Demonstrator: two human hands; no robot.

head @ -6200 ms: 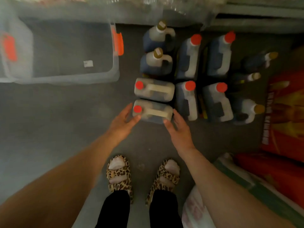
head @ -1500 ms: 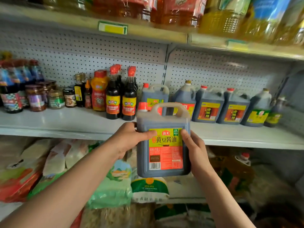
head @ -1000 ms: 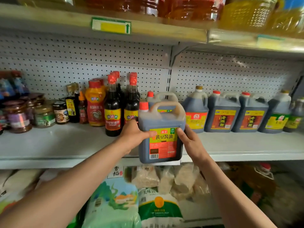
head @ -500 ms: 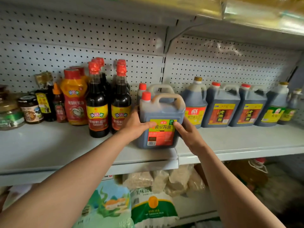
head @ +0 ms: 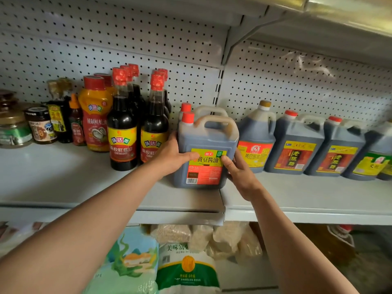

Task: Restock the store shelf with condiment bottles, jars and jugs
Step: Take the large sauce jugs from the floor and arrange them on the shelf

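Observation:
A dark soy sauce jug [head: 206, 145] with a red cap and a yellow-and-red label stands upright on the grey shelf [head: 63, 177], in front of a matching jug [head: 209, 111]. My left hand [head: 172, 158] grips its left side, thumb across the label. My right hand [head: 238, 169] grips its right side, thumb on the label's edge. Tall red-capped sauce bottles [head: 123, 132] stand just left of the jug. A row of dark jugs [head: 294, 145] stands to its right.
Jars [head: 39, 124] and small bottles fill the shelf's far left. The pegboard back wall [head: 148, 45] and an upper shelf [head: 318, 20] close the space above. Rice bags [head: 186, 268] and noodle packs lie on the level below.
Both hands carried the jug up from the floor to the shelf and set it down in front of the matching jug. It now stands on the shelf, pushed a little further in.

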